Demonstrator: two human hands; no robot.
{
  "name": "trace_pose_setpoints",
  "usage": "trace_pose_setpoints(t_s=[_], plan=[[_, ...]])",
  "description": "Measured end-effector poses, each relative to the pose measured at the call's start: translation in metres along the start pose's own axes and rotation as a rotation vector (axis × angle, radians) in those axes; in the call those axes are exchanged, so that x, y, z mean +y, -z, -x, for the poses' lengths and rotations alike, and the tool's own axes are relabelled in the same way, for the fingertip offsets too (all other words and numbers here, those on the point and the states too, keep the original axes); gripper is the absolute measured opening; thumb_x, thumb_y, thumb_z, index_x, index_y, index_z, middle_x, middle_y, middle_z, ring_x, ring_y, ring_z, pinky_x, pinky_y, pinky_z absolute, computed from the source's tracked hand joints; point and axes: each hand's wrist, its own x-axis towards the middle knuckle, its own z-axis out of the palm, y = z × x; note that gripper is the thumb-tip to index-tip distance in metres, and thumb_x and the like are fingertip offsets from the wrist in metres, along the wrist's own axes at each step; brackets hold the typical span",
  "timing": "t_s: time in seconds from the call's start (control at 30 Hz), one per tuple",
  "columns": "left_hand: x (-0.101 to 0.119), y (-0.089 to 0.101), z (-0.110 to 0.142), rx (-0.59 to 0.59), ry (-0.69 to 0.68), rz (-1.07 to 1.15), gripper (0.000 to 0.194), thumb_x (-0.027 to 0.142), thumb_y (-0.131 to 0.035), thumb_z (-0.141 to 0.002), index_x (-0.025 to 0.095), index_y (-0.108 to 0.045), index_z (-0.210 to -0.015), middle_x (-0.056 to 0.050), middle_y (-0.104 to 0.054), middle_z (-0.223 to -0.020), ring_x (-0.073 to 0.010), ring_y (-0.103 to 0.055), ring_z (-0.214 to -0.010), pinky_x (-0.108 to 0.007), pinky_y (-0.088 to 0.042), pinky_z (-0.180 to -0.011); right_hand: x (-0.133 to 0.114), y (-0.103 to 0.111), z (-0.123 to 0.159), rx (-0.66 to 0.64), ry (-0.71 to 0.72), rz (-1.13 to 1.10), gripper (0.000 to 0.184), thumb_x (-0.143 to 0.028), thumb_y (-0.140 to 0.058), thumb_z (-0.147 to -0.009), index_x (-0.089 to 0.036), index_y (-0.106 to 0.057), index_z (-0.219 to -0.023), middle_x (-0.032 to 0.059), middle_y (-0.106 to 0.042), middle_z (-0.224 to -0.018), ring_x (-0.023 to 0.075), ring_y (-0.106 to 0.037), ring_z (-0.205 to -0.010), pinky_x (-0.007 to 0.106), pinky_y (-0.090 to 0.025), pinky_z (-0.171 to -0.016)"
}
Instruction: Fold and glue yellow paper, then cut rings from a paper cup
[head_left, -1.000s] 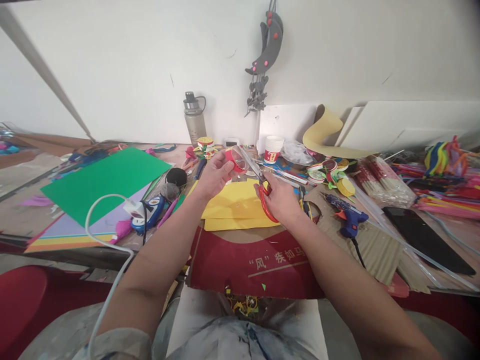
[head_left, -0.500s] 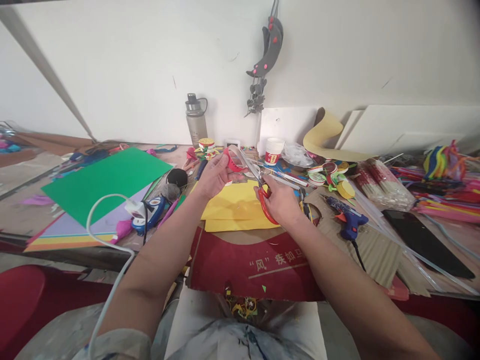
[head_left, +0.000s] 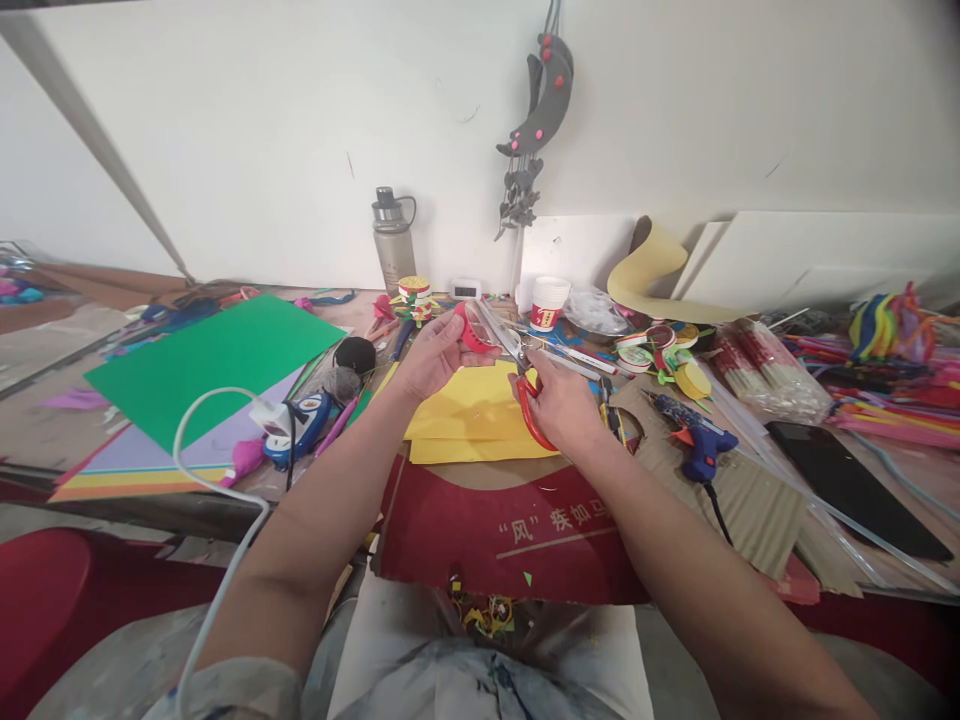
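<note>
My left hand [head_left: 431, 355] is closed on a small red ring-shaped piece [head_left: 471, 328], held above the table. My right hand [head_left: 556, 402] grips red-handled scissors [head_left: 517, 372]; the blades point up and left and meet the red piece. Both hands hover over a stack of yellow sheets [head_left: 471, 412] lying on a red printed cardboard [head_left: 510, 530].
A green sheet [head_left: 214, 360] lies on colored paper at left, beside a blue tool with a white cable [head_left: 296, 425]. A blue glue gun [head_left: 694, 435], a black phone [head_left: 851, 485] and bundles of sticks lie right. A grey bottle [head_left: 391, 238] and a paper cup [head_left: 547, 300] stand by the wall.
The red piece has turned a little in my left fingers while the scissors stay at it. Both hands remain in nearly the same spot.
</note>
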Motion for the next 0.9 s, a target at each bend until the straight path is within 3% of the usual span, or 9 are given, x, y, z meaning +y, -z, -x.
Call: trace_pose_setpoints(t_s=[0.27, 0.47, 0.57, 0.7, 0.9], plan=[[-0.0018, -0.0034, -0.002, 0.065, -0.017, -0.006, 0.052, 0.065, -0.083, -0.088, 0.017, -0.072, -0.108, -0.008, -0.082, -0.099, -0.0258, -0.085, -0.094, -0.033, -0.071, -0.076, 0.0004, -0.0011, 0.0, -0.012, -0.029, 0.014, 0.039, -0.032, -0.051, -0.105, -0.018, -0.07, -0.137, 0.0142, -0.081, -0.1, 0.0307, -0.074, -0.093, 0.036, -0.051, -0.081], [0.0015, -0.0093, 0.0003, 0.069, -0.144, -0.053, 0.072, 0.054, -0.102, -0.068, 0.029, -0.071, -0.128, -0.001, -0.077, -0.12, -0.0185, -0.081, -0.101, -0.033, -0.07, -0.089, 0.0022, -0.0036, -0.0005, -0.011, -0.041, -0.011, 0.038, -0.032, -0.05, -0.105, -0.019, -0.071, -0.134, 0.014, -0.082, -0.101, 0.0302, -0.075, -0.093, 0.036, -0.051, -0.08], [0.0017, -0.0099, 0.0007, 0.071, -0.159, -0.045, 0.071, 0.053, -0.104, -0.063, 0.025, -0.071, -0.119, 0.0, -0.076, -0.112, -0.0178, -0.08, -0.099, -0.035, -0.069, -0.094, 0.0018, -0.0026, -0.0001, -0.018, -0.034, -0.011, 0.039, -0.034, -0.048, -0.106, -0.018, -0.07, -0.134, 0.0139, -0.081, -0.098, 0.03, -0.074, -0.09, 0.036, -0.05, -0.08], [-0.0012, -0.0093, 0.0007, 0.056, -0.129, -0.059, 0.067, 0.055, -0.104, -0.063, 0.02, -0.072, -0.11, 0.0, -0.077, -0.1, -0.0156, -0.078, -0.087, -0.034, -0.07, -0.088, 0.0018, -0.0024, 0.0008, 0.02, -0.01, -0.005, 0.042, -0.04, -0.049, -0.107, -0.018, -0.069, -0.137, 0.0144, -0.079, -0.101, 0.0303, -0.072, -0.089, 0.037, -0.051, -0.078], [-0.0051, -0.0068, 0.0006, 0.015, -0.123, -0.074, 0.064, 0.059, -0.101, -0.068, 0.018, -0.073, -0.108, -0.003, -0.08, -0.101, -0.0183, -0.081, -0.091, -0.032, -0.07, -0.083, 0.002, -0.0026, 0.0005, 0.016, -0.013, 0.022, 0.042, -0.04, -0.047, -0.109, -0.019, -0.069, -0.138, 0.0147, -0.079, -0.102, 0.0305, -0.072, -0.092, 0.037, -0.051, -0.081]])
